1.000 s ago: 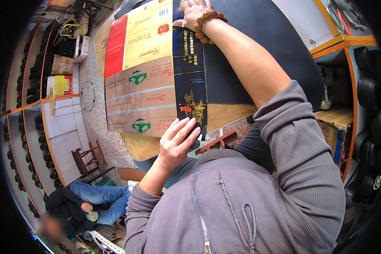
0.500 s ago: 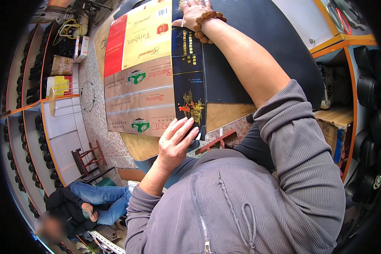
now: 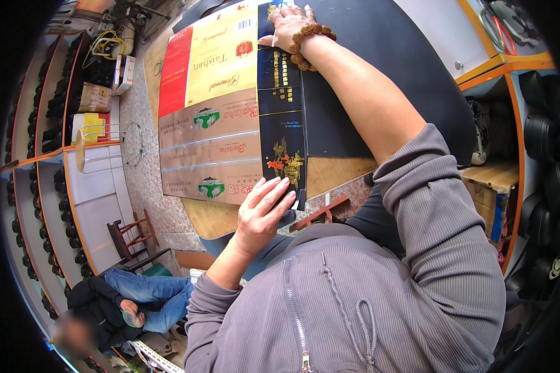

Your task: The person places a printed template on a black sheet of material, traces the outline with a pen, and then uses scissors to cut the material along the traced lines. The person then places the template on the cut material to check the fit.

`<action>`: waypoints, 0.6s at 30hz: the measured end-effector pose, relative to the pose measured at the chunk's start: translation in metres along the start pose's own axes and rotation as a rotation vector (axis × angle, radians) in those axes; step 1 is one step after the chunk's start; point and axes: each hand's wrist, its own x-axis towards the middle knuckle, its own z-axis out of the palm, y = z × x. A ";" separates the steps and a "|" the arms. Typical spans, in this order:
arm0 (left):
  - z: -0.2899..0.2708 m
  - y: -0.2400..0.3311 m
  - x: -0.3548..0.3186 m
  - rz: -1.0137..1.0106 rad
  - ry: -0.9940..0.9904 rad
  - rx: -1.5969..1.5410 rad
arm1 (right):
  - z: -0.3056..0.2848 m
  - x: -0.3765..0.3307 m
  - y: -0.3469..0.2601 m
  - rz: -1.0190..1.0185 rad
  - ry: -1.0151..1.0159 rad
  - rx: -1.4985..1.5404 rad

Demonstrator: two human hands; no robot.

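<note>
A large sheet of printed packaging card [image 3: 227, 56], with red, yellow and brown panels, lies on the table. Along its right side runs a dark navy strip [image 3: 281, 118] with gold print. My right hand [image 3: 286, 28], wearing a brown beaded bracelet [image 3: 310, 45], presses flat on the strip's far end with fingers spread. At the near end, my left hand [image 3: 261, 211] rests its outstretched fingers on the strip's corner. Whether the strip is a folded part of the sheet or a separate piece, I cannot tell.
A black sheet [image 3: 373, 62] covers much of the wooden table [image 3: 336, 175]. At the lower left sits another person [image 3: 109, 304] in jeans. Shelves of dark rounded items [image 3: 43, 217] line the left. Nearby are a round stool [image 3: 81, 149] and a small wooden chair [image 3: 130, 236].
The whole view has shifted slightly to the right. Both hands stay at the same places on the navy strip.
</note>
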 end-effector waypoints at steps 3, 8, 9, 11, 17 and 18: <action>0.000 -0.001 0.000 0.004 -0.004 -0.006 | 0.001 -0.001 0.000 -0.005 0.002 0.004; 0.000 -0.001 -0.001 0.022 -0.006 0.005 | -0.002 -0.002 0.000 -0.004 -0.010 -0.017; 0.000 -0.001 -0.001 0.025 -0.010 0.007 | -0.003 -0.002 0.000 -0.002 -0.011 -0.012; -0.001 0.000 0.000 0.026 -0.020 0.012 | -0.004 -0.002 0.000 0.000 -0.013 -0.003; -0.002 0.000 -0.001 0.045 -0.046 0.022 | -0.006 -0.003 0.000 0.004 -0.026 -0.014; -0.003 0.000 -0.001 0.053 -0.057 0.026 | -0.006 -0.003 0.000 0.001 -0.022 -0.015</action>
